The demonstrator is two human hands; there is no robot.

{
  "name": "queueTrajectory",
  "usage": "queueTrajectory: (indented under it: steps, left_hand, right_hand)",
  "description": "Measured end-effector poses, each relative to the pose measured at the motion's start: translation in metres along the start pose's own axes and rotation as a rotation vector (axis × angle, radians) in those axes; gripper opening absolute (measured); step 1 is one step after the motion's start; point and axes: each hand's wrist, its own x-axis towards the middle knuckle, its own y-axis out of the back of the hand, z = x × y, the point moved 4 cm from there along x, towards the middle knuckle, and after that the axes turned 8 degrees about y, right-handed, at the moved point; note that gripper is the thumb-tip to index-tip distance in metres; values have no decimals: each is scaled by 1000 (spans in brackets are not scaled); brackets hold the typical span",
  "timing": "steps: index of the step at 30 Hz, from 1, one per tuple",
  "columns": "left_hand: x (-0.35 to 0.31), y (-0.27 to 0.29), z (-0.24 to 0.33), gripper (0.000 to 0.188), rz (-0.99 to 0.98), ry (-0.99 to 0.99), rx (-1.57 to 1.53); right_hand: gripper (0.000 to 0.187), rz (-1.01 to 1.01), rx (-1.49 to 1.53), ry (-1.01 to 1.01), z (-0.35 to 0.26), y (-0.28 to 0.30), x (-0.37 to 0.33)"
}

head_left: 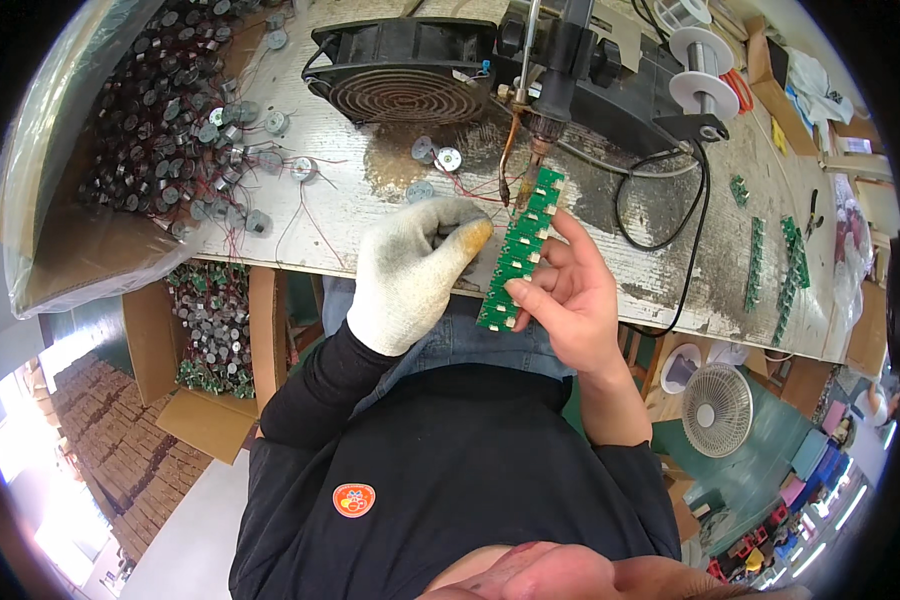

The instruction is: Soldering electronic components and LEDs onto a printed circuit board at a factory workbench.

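Note:
My right hand (580,300), bare, grips a long strip of green circuit boards (515,255) between thumb and fingers. The strip is tilted, its far end close to the soldering iron (538,148) and the thin copper tube (508,165). My left hand (410,265), in a white glove with a stained thumb, is closed in a pinch beside the strip's left edge. Whatever sits between its fingertips is too small to make out; thin red wires run close by. Just beyond that glove lie small round metal parts (420,190), one with a white face (449,159).
A black fan (400,95) stands at the back, by the solder spools (698,60). Heaped wired round parts (170,120) cover the left. More board strips (755,265) and pliers (815,213) lie right. A black cable (705,200) hangs over the front edge. Below left stands a full carton (267,320).

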Motion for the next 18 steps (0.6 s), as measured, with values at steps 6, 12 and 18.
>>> queueTrajectory:
  steps: [6,12,18]
  left_hand:
    - [3,-3,2,22,-59,-5,32]
    - [2,-4,6,21,-123,196,-192]
    - [6,-1,-1,20,-112,161,-181]
  right_hand:
    - [70,-1,17,1,2,0,-3]
    - [71,-19,21,45,3,-1,-3]
    - [71,-22,32,55,2,-2,-1]
